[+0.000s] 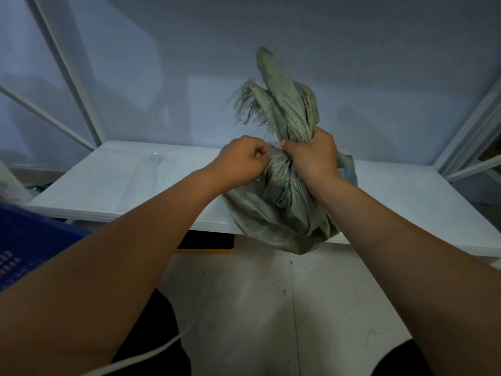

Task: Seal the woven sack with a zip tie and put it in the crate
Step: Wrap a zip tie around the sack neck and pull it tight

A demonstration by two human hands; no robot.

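Grey-green woven plastic sack (273, 210) sits at the front edge of the white surface (113, 185), its lower bulge hanging a little over the lip. Neck is bunched and twisted, frayed top standing up above the grip

Right hand (311, 156) is fully closed round the gathered neck, holding it upright. Left hand (240, 161) is clenched in a fist right against the neck on its left side, looks like it's pinching something small. Judging by the task that's the zip tie, but I can't actually see one

Step in hand, my read: cinching the tie round the neck
- keep the right hand choking the neck tight, so the gather stays narrow just below it
- seat the tie under that hand, not on the loose frayed fabric
- pull the tail away from the sack, level, until the weave stops bunching
- check it won't slide up before letting go

Hard to make out:
- zip tie itself, hidden by the hands or too thin to tell
- blue plastic crate (29, 245) is cut off at the left edge, only a corner shows
- sack contents not visible, bar a bluish patch (348, 172) behind the right wrist
- a pale strap (151, 351) crosses bottom left, purpose unclear
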